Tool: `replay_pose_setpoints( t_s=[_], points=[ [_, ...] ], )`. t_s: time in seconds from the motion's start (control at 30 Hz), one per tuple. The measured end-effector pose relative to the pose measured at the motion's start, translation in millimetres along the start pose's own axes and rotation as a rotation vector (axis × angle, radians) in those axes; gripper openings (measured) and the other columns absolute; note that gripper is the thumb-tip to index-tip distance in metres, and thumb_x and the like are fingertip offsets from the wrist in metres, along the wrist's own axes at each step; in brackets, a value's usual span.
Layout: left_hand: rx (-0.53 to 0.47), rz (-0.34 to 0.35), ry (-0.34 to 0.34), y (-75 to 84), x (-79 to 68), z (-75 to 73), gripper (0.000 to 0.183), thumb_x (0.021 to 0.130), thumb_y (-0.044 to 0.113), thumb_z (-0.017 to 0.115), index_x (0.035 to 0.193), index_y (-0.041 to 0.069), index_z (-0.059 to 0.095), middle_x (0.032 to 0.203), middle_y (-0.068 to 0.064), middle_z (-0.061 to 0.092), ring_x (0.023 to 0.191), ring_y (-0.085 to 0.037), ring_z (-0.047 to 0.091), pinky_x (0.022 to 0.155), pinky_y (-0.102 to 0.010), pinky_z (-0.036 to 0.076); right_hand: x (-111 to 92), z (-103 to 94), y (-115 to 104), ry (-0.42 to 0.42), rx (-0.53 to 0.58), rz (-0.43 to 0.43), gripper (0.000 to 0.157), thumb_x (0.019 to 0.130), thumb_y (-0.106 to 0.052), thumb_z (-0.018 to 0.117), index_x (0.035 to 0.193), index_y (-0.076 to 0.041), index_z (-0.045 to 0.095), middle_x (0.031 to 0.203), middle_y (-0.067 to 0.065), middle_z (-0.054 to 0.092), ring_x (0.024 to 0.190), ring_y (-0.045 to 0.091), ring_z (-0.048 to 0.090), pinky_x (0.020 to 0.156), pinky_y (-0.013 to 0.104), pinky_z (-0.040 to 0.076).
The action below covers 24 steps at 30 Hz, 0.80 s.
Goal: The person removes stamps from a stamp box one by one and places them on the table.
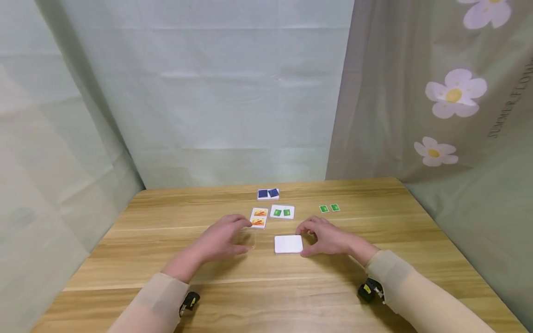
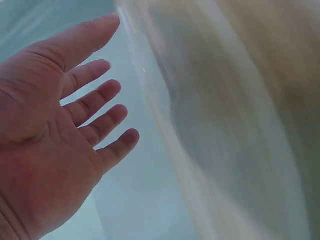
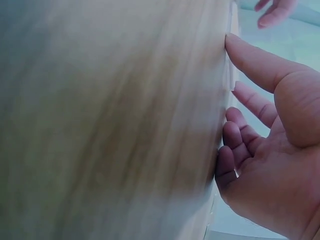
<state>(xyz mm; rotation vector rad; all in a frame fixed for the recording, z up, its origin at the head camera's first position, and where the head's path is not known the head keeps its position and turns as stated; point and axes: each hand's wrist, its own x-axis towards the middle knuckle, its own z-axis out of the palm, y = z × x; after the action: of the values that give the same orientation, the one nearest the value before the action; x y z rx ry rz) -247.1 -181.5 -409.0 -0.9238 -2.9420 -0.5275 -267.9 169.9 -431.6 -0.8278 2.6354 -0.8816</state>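
Observation:
In the head view, a white rectangular card in a flat clear case [image 1: 288,244] lies on the wooden table. My right hand [image 1: 326,237] holds it by its right end, thumb at the near corner and index finger at the far corner. The other right-hand fingers [image 3: 232,135] curl down at the table surface in the right wrist view. To the left, my left hand [image 1: 220,238] hovers low with thumb and fingers spread apart. A clear flat piece [image 1: 252,239] shows faintly at its fingertips. The left palm [image 2: 55,170] is bare in the left wrist view.
Beyond the hands lie a card with two orange pictures [image 1: 259,218], a card with two green squares [image 1: 282,212] and a card with two dark blue squares [image 1: 268,194]. Two loose green squares [image 1: 329,208] sit farther right. Curtains [image 1: 233,92] hang behind the table [image 1: 258,300].

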Motion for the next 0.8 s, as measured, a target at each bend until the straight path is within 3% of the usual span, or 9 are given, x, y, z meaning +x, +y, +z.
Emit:
replay_pose_setpoints(
  t_s=[0.4,0.8],
  points=[
    [0.038,-0.041,0.003,-16.8,-16.3,0.1,0.064,0.091,0.019,0.093,0.145,-0.001,0.066,0.149,-0.023,0.064,0.141,-0.045,0.057,0.12,-0.06,0.043,-0.8,-1.7,2.1,-0.023,-0.022,-0.003,0.048,0.092,-0.033,0.093,0.132,-0.021,0.069,0.133,0.003,0.059,0.123,0.026,0.053,0.108,0.059,0.046],
    [0.003,-0.079,-0.049,-29.2,-21.9,1.5,0.06,0.097,0.02,0.088,0.149,0.001,0.063,0.148,-0.022,0.065,0.138,-0.044,0.059,0.117,-0.061,0.046,-3.6,-3.0,-0.1,-0.028,-0.003,0.014,0.051,0.093,-0.032,0.091,0.136,-0.017,0.068,0.136,0.006,0.059,0.124,0.028,0.054,0.108,0.059,0.047]
  ],
)
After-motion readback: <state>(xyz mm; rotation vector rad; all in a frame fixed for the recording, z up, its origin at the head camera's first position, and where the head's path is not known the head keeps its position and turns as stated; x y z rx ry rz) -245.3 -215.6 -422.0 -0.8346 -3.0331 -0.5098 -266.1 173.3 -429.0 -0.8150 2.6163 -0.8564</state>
